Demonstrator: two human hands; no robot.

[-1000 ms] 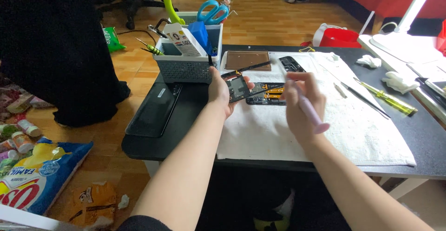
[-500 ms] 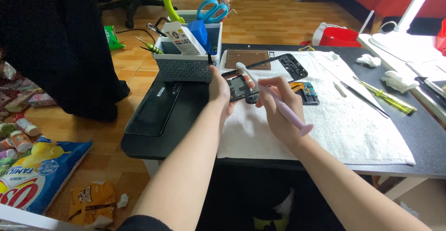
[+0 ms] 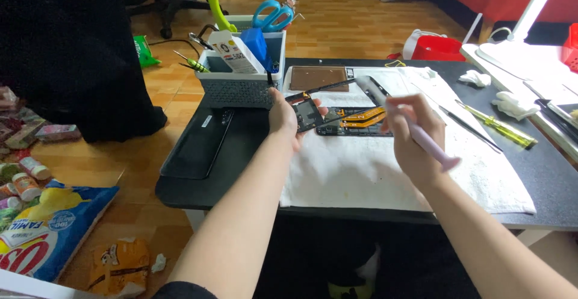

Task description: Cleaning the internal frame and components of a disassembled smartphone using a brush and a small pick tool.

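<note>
Your tabletop [image 3: 545,181] is black under a white towel [image 3: 361,172]. The tool [image 3: 428,147] you hold is lilac; the opened phone [image 3: 352,121] shows orange ribbon cables. The basket [image 3: 238,85] is grey, its scissors [image 3: 274,15] blue-handled.

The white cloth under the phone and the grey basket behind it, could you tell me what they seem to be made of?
Cloth: looks like soft white terry towel, matte, slightly wrinkled, with a fuzzy surface.
Basket: probably moulded grey plastic, dull finish; its wall has a regular woven-look pattern and stiff, straight edges.
</note>
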